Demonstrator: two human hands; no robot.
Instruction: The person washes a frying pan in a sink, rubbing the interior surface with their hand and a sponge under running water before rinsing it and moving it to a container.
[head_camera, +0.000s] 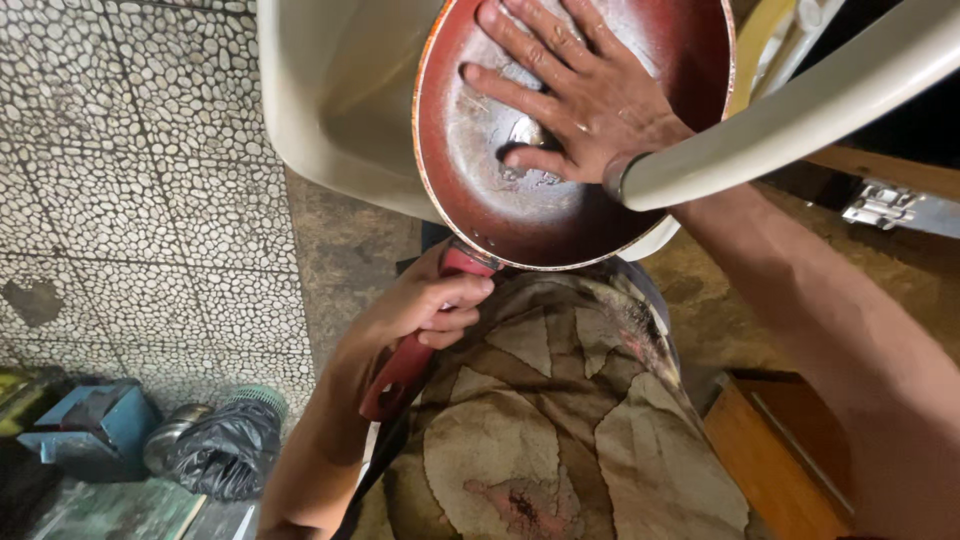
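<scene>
A dark red frying pan (520, 200) with a worn, wet inner surface is tilted over a pale sink basin (340, 90). My left hand (425, 305) is wrapped around its red handle (400, 370), just below the pan's rim. My right hand (575, 85) lies flat inside the pan, fingers spread, pressing a small shiny scrubbing pad (525, 132) against the bottom with the thumb side. My right forearm passes under the sink's pale curved rim (800, 110).
A pebble-patterned tiled wall (130, 180) is at left. On the floor lower left sit a black plastic bag (225, 450), a metal bowl (170, 435) and a blue box (85, 420). Wooden boards (770, 450) lie lower right. My patterned garment (540, 420) fills the bottom centre.
</scene>
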